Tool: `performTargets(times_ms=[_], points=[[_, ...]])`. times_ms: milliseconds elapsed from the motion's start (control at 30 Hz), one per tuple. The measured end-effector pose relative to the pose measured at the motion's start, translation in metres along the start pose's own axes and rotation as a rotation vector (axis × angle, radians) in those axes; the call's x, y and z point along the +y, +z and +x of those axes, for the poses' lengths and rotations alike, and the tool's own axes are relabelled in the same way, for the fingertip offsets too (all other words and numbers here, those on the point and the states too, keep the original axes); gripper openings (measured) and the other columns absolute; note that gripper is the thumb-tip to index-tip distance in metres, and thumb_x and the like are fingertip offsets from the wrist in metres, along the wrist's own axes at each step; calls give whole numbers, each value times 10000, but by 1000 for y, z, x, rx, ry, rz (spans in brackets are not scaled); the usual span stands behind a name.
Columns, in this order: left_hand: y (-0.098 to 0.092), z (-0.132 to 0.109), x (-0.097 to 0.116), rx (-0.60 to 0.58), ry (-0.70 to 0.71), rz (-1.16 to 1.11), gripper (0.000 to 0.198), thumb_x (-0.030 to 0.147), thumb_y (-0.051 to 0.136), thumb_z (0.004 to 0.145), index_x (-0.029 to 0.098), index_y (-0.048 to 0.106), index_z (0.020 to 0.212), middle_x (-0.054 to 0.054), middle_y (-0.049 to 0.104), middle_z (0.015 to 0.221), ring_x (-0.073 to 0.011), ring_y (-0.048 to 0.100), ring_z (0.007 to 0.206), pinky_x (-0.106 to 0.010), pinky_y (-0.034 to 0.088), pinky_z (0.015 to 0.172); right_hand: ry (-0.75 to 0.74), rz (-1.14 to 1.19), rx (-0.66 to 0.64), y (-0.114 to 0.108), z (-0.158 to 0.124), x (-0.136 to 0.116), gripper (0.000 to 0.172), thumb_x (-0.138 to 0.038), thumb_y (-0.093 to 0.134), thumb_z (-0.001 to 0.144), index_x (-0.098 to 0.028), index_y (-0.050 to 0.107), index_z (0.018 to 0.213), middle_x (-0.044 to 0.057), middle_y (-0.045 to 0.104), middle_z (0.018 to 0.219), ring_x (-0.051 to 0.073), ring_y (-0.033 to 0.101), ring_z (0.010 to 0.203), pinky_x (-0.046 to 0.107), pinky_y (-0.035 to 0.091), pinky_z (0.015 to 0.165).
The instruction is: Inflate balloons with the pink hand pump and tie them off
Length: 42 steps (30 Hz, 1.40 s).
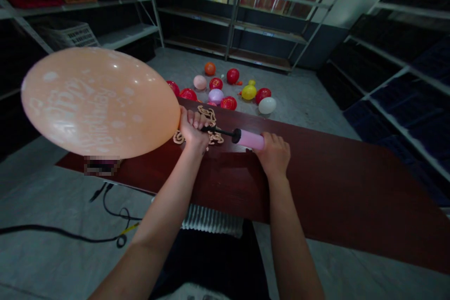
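My left hand (192,127) is closed around the neck of a large peach balloon (98,102) with white birthday lettering, which swells out to the left above the table. My right hand (274,153) grips the pink barrel of a hand pump (248,139). The pump's black nozzle points left into the balloon neck inside my left fist. Several flat peach balloons (211,126) lie in a small heap on the dark red table (333,187) just behind my left hand.
Several inflated balloons (230,90) in red, pink, yellow, purple, orange and white lie on the grey floor beyond the table. Metal shelving lines the walls on all sides. A black cable (105,225) runs across the floor at lower left.
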<state>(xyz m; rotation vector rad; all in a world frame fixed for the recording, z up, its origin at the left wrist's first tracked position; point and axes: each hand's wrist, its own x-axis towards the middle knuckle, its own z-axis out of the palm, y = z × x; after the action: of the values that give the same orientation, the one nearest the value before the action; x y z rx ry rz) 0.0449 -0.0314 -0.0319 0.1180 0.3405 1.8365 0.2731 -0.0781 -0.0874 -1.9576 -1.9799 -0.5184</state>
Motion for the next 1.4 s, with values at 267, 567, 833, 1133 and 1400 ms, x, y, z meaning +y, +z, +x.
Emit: performTargets(times_ms=[267,567,833,1133,1400], points=[[-2,2,18,-17,66,25,703,517,469,1057,190,117,545,68,102,432,-71,139,357,-223,244,383,28,-42,60,-1,-3,33,312,-387,604,890,-173,654,1111,131,700,1020,285,554,949,359,313,780],[10,16,30,53,216,78,711,604,489,1016,176,159,554,71,166,426,-64,175,357,-210,250,396,1,-4,51,7,0,17,313,-352,617,879,-154,648,1120,130,715,1032,283,572,936,356,321,780],[36,38,29,64,203,142,662,629,443,1024,204,209,574,69,192,442,-83,199,367,-269,257,421,44,21,72,-1,2,-3,259,-349,598,877,-160,644,1047,134,715,969,284,588,890,360,303,752],[55,55,-19,88,-55,325,612,436,510,1061,203,261,552,70,240,408,-76,238,351,-253,248,415,-40,43,-164,-33,19,-42,355,-434,609,870,-169,658,1101,127,750,842,267,692,722,350,382,688],[50,67,-47,99,-151,444,567,252,538,1039,196,320,518,54,301,378,-72,269,319,-228,225,380,113,654,-580,-21,39,-50,463,-550,705,795,-205,631,1094,86,718,857,252,698,737,351,519,630]])
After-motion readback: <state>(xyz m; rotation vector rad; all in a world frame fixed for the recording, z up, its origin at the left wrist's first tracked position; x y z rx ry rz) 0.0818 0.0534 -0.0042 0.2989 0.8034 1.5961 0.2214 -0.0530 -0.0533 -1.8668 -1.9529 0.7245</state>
